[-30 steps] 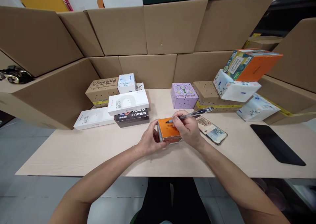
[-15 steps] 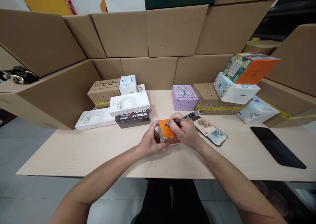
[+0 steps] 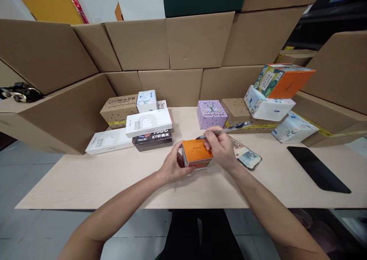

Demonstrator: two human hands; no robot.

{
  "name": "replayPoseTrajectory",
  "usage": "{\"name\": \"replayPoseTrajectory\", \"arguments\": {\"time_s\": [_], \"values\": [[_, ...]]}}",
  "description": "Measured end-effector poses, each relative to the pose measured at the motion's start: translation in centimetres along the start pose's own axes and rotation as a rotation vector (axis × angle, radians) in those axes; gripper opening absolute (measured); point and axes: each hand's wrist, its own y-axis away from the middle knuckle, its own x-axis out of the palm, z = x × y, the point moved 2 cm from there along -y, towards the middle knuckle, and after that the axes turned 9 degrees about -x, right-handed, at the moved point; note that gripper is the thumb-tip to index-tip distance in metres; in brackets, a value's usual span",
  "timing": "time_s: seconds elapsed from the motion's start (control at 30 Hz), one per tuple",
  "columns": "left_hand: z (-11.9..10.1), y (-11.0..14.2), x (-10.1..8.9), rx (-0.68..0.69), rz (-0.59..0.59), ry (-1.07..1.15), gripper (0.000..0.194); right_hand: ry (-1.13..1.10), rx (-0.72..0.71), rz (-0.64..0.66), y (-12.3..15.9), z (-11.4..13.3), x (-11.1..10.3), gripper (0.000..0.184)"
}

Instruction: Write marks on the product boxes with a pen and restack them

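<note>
A small orange box (image 3: 196,151) with printing on its top stands on the light wooden table (image 3: 114,187). My left hand (image 3: 174,165) grips it by the left side, thumb along the near lower edge and fingers behind the left face. Between the thumb and fingers of my right hand (image 3: 219,147) is a pen (image 3: 233,127), slanted with its tip to the left, over the box's far edge. Whether the tip touches the box I cannot tell. Right of that hand lies a phone with banknotes (image 3: 248,156) on it, partly hidden by the hand.
White power bank boxes (image 3: 149,122) and a black box (image 3: 153,140) are stacked at left. A purple tea box (image 3: 211,114) stands at the back beside a brown carton (image 3: 236,111). Tissue packs (image 3: 268,105) carry a larger orange box (image 3: 286,80). A black tablet-like slab (image 3: 318,169) lies right. Cardboard walls (image 3: 183,88) enclose the back.
My right hand has shifted right and lifted the pen from the middle of the orange top toward its far edge, uncovering the printing. My left hand keeps its hold on the box.
</note>
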Motion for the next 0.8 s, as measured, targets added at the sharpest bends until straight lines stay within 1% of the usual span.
{"name": "replayPoseTrajectory", "arguments": {"time_s": [0.03,0.07,0.1,0.13,0.2,0.27,0.3,0.37,0.43,0.53,0.6,0.67,0.77,0.8], "values": [[0.0,0.0,0.0,0.001,-0.002,-0.001,0.092,-0.026,0.015,-0.05,-0.2,-0.1,-0.8,0.026],[0.0,0.0,0.0,0.002,-0.005,-0.002,0.091,-0.012,0.034,-0.071,-0.4,-0.3,-1.6,0.028],[0.0,-0.1,-0.1,0.004,-0.011,-0.004,0.091,0.042,0.061,-0.056,-0.6,-0.5,-2.5,0.03],[0.0,-0.1,-0.2,0.002,-0.018,-0.009,0.09,0.133,0.097,0.001,-0.8,-0.8,-3.4,0.031],[-0.1,-0.1,-0.4,-0.014,-0.043,-0.029,0.09,0.385,0.169,0.218,-1.0,-1.8,-4.5,0.031],[-0.1,-0.2,-0.6,-0.041,-0.076,-0.042,0.091,0.651,0.222,0.445,-0.9,-3.0,-4.9,0.028],[-0.1,-0.3,-0.7,-0.053,-0.092,-0.043,0.091,0.757,0.246,0.527,-0.7,-3.6,-4.8,0.027],[-0.1,-0.4,-0.9,-0.066,-0.119,-0.043,0.091,0.886,0.302,0.624,-0.3,-4.6,-4.3,0.023],[0.1,-0.6,-1.0,-0.065,-0.137,-0.053,0.091,0.919,0.35,0.666,-0.1,-5.3,-3.5,0.021],[0.3,-0.8,-1.0,-0.059,-0.145,-0.062,0.091,0.939,0.401,0.648,-0.3,-5.5,-3.0,0.022],[0.3,-0.9,-1.0,-0.06,-0.149,-0.058,0.092,0.959,0.434,0.608,-0.7,-5.1,-3.5,0.026],[0.3,-0.9,-1.1,-0.062,-0.151,-0.062,0.093,0.979,0.444,0.536,-1.1,-4.5,-4.9,0.034],[0.0,-0.9,-1.1,-0.056,-0.132,-0.067,0.096,1.016,0.438,0.365,-1.2,-3.9,-8.2,0.045],[-0.1,-0.9,-1.1,-0.053,-0.126,-0.067,0.096,1.033,0.449,0.338,-1.0,-3.9,-9.3,0.049]]}}
